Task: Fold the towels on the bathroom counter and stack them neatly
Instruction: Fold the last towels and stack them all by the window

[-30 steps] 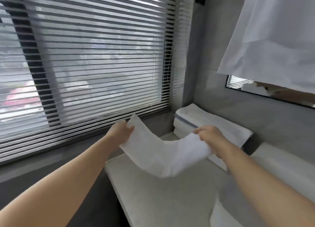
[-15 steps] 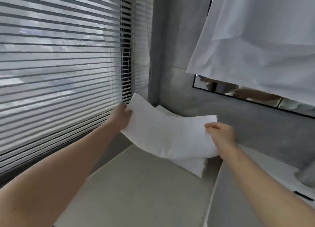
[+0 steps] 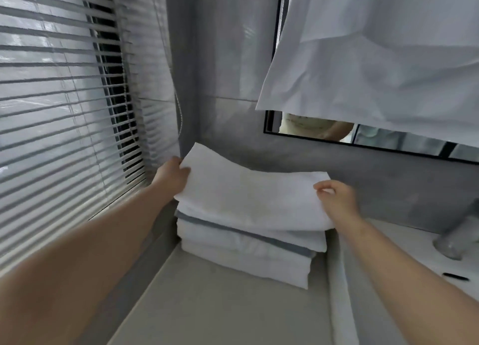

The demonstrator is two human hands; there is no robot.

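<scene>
Over the window-side corner of the counter [image 3: 207,308], the left hand [image 3: 172,177] grips the left edge of a folded white towel [image 3: 246,196], and the right hand [image 3: 338,199] pinches its right edge with curled fingers. The towel lies on top of a stack of folded towels [image 3: 246,251], its far left corner lifted. Slatted blinds [image 3: 64,98] hang to the left. To the right, a white cloth [image 3: 375,59] drapes over a mirror [image 3: 401,145].

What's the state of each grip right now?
Left grip: holds the top towel by its left edge.
Right grip: pinches the same towel's right edge.
</scene>
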